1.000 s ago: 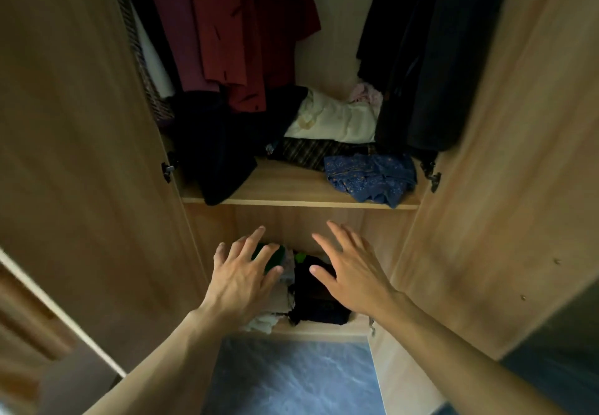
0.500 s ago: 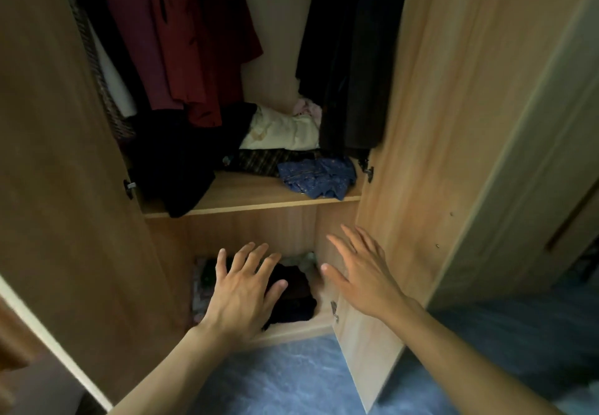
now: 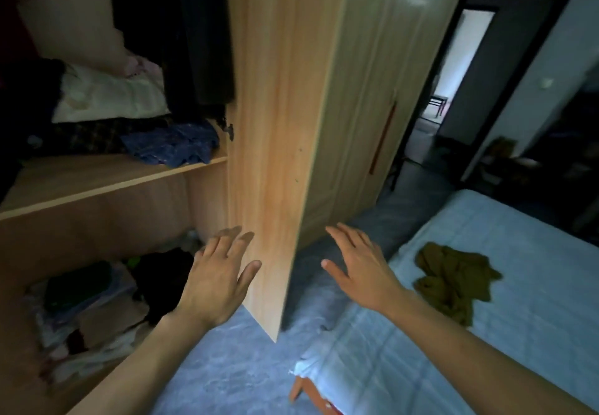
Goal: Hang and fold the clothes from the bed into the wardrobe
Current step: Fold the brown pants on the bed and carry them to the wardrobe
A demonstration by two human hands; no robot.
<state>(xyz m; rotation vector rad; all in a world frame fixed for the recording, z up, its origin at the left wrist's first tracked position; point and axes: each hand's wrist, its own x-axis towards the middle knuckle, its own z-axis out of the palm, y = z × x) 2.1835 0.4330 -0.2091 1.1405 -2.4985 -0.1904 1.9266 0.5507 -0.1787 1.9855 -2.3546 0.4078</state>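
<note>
**Head view.** Compared with the two earlier frames, the camera has swung to the right. The wardrobe interior, centred a second ago, now fills the left side, and the bed (image 3: 518, 333) has come into view on the right. The open wardrobe door (image 3: 275, 122) stands edge-on between the two hands.

- **Left hand** (image 3: 217, 285): spread in front of the lower compartment, just beside the door's inner face. Contact with the door cannot be confirmed.
- **Right hand** (image 3: 359, 272): it has left the wardrobe opening and now hovers on the far side of the door, above the floor (image 3: 227, 366) near the bed edge.
- **Grip:** released on both hands, fingers extended, nothing held. This matches both earlier frames.
- **Task item:** one crumpled olive garment (image 3: 450, 278) lies on the bed, ahead of the right hand and apart from it.
- **Stored items:** a blue garment (image 3: 175, 148) lies on the shelf (image 3: 97, 181), and a folded stack (image 3: 90, 301) sits in the lower compartment.

**Assessment.** Work at the lower compartment appears complete, and the turn points to fetching the next item. The olive garment is the only piece visible on the bed, so the task is probably near its end. Part of the bed lies outside the frame.
</note>
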